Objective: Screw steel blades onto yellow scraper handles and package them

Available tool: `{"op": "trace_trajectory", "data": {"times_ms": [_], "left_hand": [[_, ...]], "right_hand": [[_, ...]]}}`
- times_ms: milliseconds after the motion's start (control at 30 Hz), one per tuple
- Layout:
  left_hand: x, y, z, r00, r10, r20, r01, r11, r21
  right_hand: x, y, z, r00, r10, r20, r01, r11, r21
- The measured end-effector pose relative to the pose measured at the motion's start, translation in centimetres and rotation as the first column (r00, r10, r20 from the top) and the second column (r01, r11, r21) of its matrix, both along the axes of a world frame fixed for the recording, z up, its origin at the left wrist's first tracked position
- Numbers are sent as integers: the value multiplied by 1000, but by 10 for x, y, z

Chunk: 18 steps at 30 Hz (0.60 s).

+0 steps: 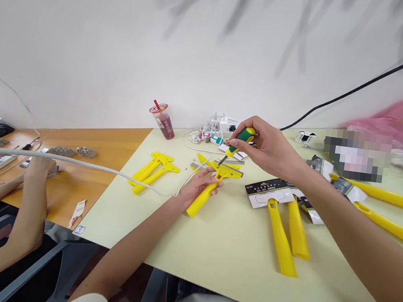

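My left hand (198, 188) is closed around a yellow scraper (202, 200) with a wide head, holding it just above the pale table. In my right hand (263, 147) is a screwdriver (242, 140) with a green and yellow handle. Its tip points down at the scraper's head; whether it sits in a screw is too small to tell. Behind the held scraper lie further yellow head parts and metal blades (239, 163). To the left rest yellow scrapers (156, 167) without cards. On the right are yellow scrapers (283, 236) with black and white cards (268, 192).
A cup (166, 124) with a red straw stands by the wall. Behind my hands are a power strip (220, 123) and white cables. A pink plastic bag (402, 115) lies at the far right. On the left, a co-worker's hand (41, 167) is over the wooden table (112, 154).
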State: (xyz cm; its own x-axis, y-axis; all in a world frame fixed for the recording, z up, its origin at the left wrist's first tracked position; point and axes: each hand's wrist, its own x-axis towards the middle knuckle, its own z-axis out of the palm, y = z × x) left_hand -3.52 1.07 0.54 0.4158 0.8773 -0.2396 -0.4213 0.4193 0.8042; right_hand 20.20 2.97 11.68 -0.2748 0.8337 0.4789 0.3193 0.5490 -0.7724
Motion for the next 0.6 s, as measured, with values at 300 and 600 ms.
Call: {"op": "trace_trajectory", "data": {"times_ms": [300, 600], "left_hand": [[0, -1, -2, 1000, -20, -10, 20, 1000, 6], [0, -1, -1, 1000, -18, 8, 18, 1000, -2]], "right_hand": [[-2, 1, -2, 1000, 2, 8, -2, 1000, -6], [-1, 1, -3, 999, -13, 29, 12, 1000, 4]]}}
